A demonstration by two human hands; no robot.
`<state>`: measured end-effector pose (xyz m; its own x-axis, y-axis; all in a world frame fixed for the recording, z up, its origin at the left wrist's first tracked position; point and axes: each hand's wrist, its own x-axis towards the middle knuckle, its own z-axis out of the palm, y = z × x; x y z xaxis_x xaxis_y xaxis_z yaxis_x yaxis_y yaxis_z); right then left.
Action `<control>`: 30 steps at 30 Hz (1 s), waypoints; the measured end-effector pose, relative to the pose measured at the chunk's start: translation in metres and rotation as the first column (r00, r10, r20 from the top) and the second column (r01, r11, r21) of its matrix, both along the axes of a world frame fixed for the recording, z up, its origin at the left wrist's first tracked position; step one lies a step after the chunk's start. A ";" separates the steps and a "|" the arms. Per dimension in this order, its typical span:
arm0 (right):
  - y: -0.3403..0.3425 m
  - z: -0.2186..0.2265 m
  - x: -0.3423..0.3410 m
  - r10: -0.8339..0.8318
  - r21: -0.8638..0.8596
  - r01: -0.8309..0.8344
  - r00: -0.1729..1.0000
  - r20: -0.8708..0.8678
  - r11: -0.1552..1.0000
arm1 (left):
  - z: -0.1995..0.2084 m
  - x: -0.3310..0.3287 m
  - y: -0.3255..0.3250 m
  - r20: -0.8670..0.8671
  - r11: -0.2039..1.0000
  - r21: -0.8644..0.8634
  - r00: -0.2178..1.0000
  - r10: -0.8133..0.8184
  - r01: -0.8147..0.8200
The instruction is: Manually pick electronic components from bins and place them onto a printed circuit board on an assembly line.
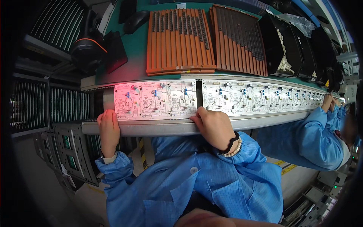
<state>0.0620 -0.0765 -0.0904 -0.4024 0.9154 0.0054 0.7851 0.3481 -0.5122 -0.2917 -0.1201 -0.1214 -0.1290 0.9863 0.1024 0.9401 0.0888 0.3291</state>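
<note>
A long white circuit board panel (pixel 151 100) lies flat on the metal conveyor rail (pixel 159 128) in front of me, carrying small blue, black and other parts. Red light colours its left part. My left hand (pixel 108 130) is closed at the panel's lower left corner, fingers pressed together on its edge. At the lower right corner, thumb and fingers of my right hand (pixel 216 128) pinch the edge. A narrow dark gap separates this panel from a second row of white circuit boards (pixel 261 96) running off to the right.
Beyond the rail, orange trays (pixel 181 45) hold rows of black parts on a green mat. Black bins (pixel 283 49) stand to their right, one with pale parts. A black scanner (pixel 89 51) stands far left, near board racks (pixel 70 102). Another person's hands (pixel 328 101) work at the right.
</note>
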 end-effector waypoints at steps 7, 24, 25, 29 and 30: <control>0.025 0.045 0.064 -0.074 0.207 0.069 0.997 0.016 0.976 | 0.009 0.008 0.013 0.054 0.990 -0.052 0.990 -0.129 0.131; 0.158 0.020 0.132 -0.060 0.465 0.000 0.992 0.114 0.885 | 0.054 0.187 0.179 0.064 0.714 0.359 0.747 -0.662 0.601; 0.158 0.021 0.132 -0.060 0.463 0.002 0.992 0.111 0.886 | 0.045 0.195 0.188 -0.003 0.710 0.340 0.756 -0.655 0.616; 0.158 0.026 0.133 -0.029 0.443 -0.029 0.992 0.124 0.896 | 0.033 0.205 0.201 -0.194 0.670 0.312 0.736 -0.649 0.673; 0.158 0.027 0.133 -0.023 0.425 -0.033 0.992 0.128 0.904 | 0.034 0.206 0.201 -0.191 0.671 0.306 0.734 -0.652 0.676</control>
<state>0.1951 0.0818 -0.0635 -0.4303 0.8351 0.3426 0.8312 0.5146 -0.2106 -0.0859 0.0807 -0.0876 0.5645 0.7094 0.4220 0.7261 -0.6699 0.1549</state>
